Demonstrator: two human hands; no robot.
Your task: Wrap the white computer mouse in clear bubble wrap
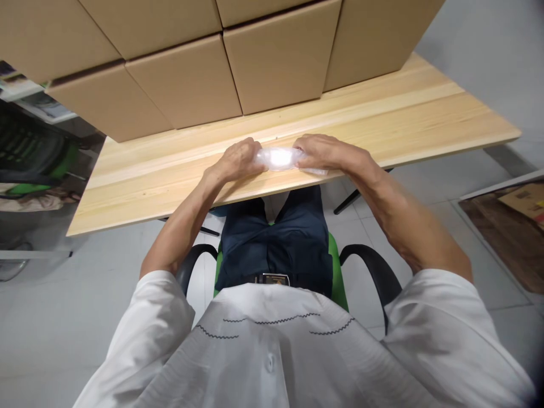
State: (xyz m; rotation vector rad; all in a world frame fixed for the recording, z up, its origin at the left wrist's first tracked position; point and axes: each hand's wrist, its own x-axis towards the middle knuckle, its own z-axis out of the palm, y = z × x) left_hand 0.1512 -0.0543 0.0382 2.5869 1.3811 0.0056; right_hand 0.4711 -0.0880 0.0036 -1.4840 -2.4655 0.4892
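Observation:
A shiny, whitish, see-through plastic packet (pixel 278 159) lies level between my hands, just over the near edge of the wooden table (pixel 191 164). Glare whitens its middle, so what is inside cannot be made out. My left hand (pixel 241 158) is closed on its left end. Closed on the right end is my right hand (pixel 317 152), with a clear loose bit of plastic showing below the fingers. Both thumbs and fingertips are partly hidden by the hands and the packet.
Stacked brown cardboard boxes (pixel 276 65) stand along the table's far side. I sit on a green chair with black armrests (pixel 372 266). At the left are a dark chair (pixel 32 144) and a shelf (pixel 46 107). A low frame holding cardboard (pixel 525 201) is on the floor at right.

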